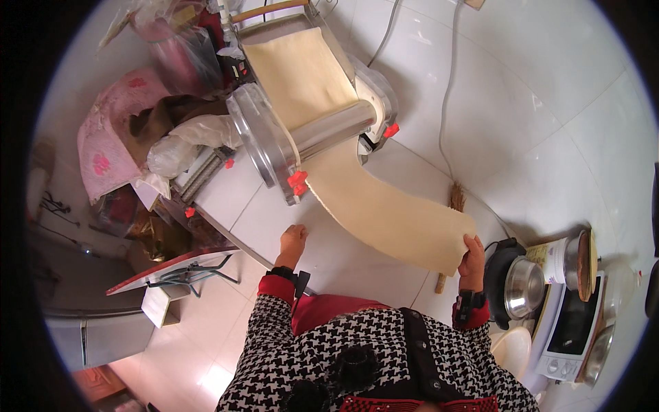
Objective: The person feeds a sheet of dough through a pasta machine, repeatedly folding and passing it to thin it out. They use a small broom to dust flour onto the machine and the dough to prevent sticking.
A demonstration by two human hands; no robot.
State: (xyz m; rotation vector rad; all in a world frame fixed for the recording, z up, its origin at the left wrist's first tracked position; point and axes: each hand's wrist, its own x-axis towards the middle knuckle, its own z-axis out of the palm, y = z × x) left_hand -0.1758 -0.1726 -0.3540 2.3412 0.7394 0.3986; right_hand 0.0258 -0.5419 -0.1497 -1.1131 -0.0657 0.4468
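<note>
A wide sheet of pale dough (388, 211) runs out from under the steel roller (329, 131) of a dough sheeter (262, 141) and sags towards my right side. My right hand (471, 260) pinches the sheet's free end at its outer corner. More dough (306, 77) lies on the machine's sloped feed tray (278, 28), behind the roller. My left hand (293, 241) is curled into a loose fist above the white tiled counter (360, 262), just in front of the machine's red knob (297, 183). Nothing shows in it, and it is apart from the dough.
A straw brush (456, 195) lies partly under the sheet. On the right are a steel bowl (524, 287) and a microwave oven (574, 324). A plastic-wrapped part (190, 141) and a pink cloth (110, 134) crowd the left. A cable (449, 98) crosses the counter.
</note>
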